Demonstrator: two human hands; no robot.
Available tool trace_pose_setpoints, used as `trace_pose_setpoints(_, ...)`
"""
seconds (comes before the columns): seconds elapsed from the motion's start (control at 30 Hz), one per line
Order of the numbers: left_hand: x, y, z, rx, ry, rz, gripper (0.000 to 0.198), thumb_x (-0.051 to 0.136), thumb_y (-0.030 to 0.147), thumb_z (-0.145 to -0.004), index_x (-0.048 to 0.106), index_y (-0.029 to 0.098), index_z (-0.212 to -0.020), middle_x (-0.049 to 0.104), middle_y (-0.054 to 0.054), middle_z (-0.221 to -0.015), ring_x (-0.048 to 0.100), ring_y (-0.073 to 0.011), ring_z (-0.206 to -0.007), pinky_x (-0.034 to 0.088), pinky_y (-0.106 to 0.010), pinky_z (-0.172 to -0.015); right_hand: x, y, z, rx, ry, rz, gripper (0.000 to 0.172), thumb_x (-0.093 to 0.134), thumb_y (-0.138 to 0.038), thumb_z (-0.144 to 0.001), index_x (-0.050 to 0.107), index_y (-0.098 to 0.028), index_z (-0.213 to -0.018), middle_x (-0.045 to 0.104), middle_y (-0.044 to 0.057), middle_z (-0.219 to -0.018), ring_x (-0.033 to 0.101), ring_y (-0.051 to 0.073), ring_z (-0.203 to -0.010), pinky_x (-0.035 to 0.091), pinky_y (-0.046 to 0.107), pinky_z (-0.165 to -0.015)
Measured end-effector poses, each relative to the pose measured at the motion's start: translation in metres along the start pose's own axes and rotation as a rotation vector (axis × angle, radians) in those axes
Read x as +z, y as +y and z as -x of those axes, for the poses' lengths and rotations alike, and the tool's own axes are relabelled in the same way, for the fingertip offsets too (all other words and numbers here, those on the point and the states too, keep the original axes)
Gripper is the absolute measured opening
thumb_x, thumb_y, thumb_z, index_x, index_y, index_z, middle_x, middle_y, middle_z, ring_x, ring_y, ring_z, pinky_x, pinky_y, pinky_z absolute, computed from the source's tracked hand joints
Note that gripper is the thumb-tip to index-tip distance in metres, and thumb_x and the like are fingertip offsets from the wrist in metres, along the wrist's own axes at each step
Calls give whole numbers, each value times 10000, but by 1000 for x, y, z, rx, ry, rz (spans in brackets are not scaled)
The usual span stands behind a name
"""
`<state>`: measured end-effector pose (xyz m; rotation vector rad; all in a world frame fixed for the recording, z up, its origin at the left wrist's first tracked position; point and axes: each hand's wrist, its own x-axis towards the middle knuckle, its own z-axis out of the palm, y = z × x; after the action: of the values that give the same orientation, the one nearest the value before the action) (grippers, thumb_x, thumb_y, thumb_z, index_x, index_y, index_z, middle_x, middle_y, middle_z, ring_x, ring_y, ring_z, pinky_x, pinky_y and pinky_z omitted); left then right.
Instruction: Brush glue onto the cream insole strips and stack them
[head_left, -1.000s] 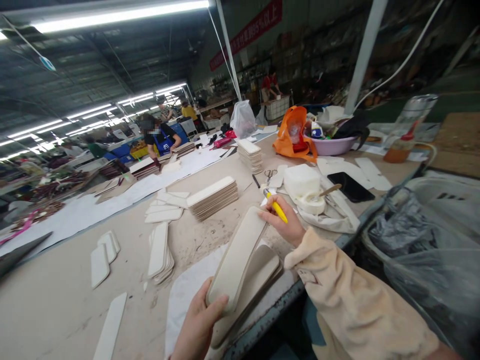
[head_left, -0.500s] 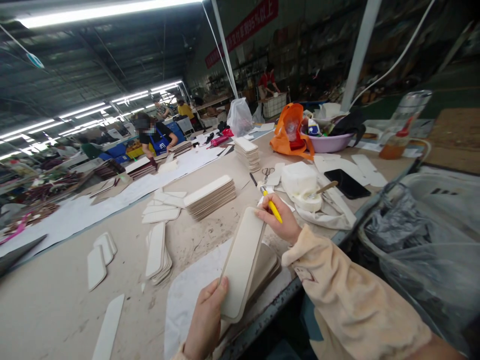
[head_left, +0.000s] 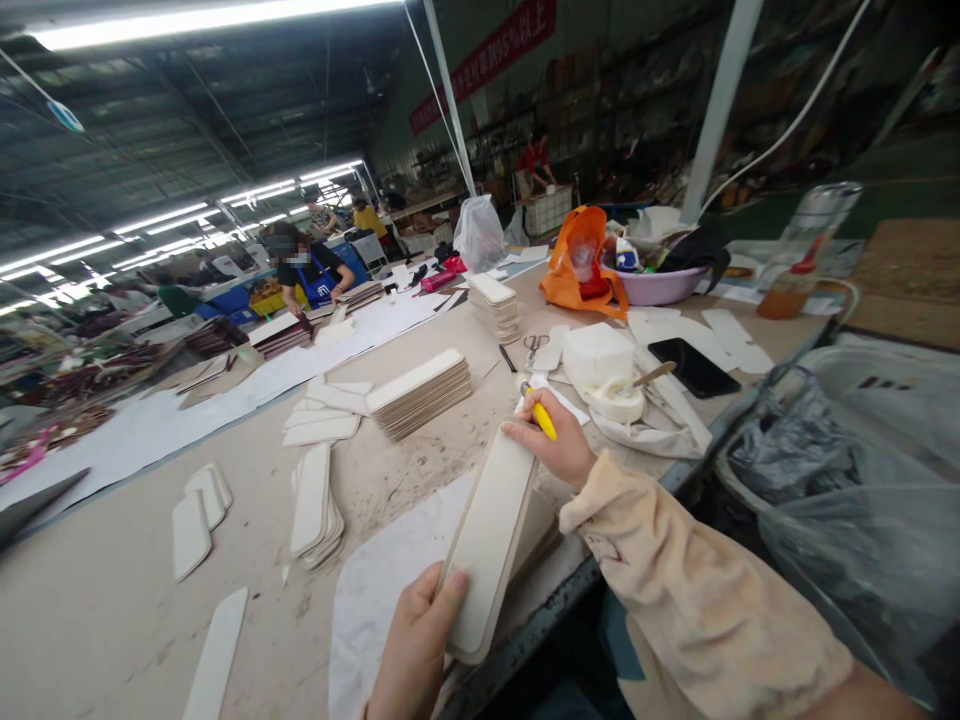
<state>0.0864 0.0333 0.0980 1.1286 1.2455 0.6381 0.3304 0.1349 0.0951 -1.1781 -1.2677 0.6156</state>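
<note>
A long off-white panel with rounded corners [head_left: 491, 540] lies tilted between my two hands. My left hand [head_left: 420, 635] is closed on its lower left edge, thumb on top. My right hand [head_left: 553, 440] is closed round a yellow-handled tool [head_left: 541, 418], its fingertips also touching the panel's upper end. The tool's tip points away from me; its kind is not clear. Beneath the panel, partly hidden, are more brownish panels [head_left: 538, 535] on a white sheet [head_left: 375, 590]. Beyond stands a neat stack of similar panels [head_left: 420, 395].
Loose panels [head_left: 311, 500] lie to the left. Scissors [head_left: 535, 345], a white tub [head_left: 598, 355], a tape roll [head_left: 616, 402] and a phone [head_left: 694, 367] sit at the right. An orange bag [head_left: 577, 265] and a purple basin [head_left: 660, 285] stand behind. A bin [head_left: 817, 370] adjoins the table edge. A co-worker [head_left: 311, 270] works across.
The panel has shifted slightly downward and right in my hands. My left thumb lies further onto its face. The yellow tool has tipped, with less of its handle showing.
</note>
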Motion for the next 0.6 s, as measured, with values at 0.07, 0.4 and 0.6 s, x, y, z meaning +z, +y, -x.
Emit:
trace_pose_setpoints(0.07, -2, -2, 3, -23, -16, 16, 440, 601, 507, -811, 691, 124, -1007, 655, -30, -715, 530, -144, -633, 389, -222, -543, 1, -3, 2, -7, 7, 83, 315, 674, -434, -746, 447, -237, -838, 537, -41, -700, 513, 142, -636, 414, 261, -635)
trace_pose_setpoints(0.4, -31, -27, 40, -142, 9, 161, 467, 639, 460, -796, 652, 146, -1141, 693, -61, -871, 542, -139, -675, 416, -230, -599, 6, 7, 35, -82, -241, 550, 160, 617, -320, -822, 508, -221, -884, 548, -18, -671, 536, 159, -603, 403, 259, -596)
trace_pose_setpoints(0.6, -36, -40, 42, -154, -20, 105, 480, 645, 495, -773, 662, 159, -1115, 692, -55, -893, 567, -154, -701, 431, -238, -602, 40, -10, 92, -356, -422, 582, 167, 579, -351, -883, 545, -196, -936, 627, 117, -1045, 543, 255, -1100, 423, 407, -947)
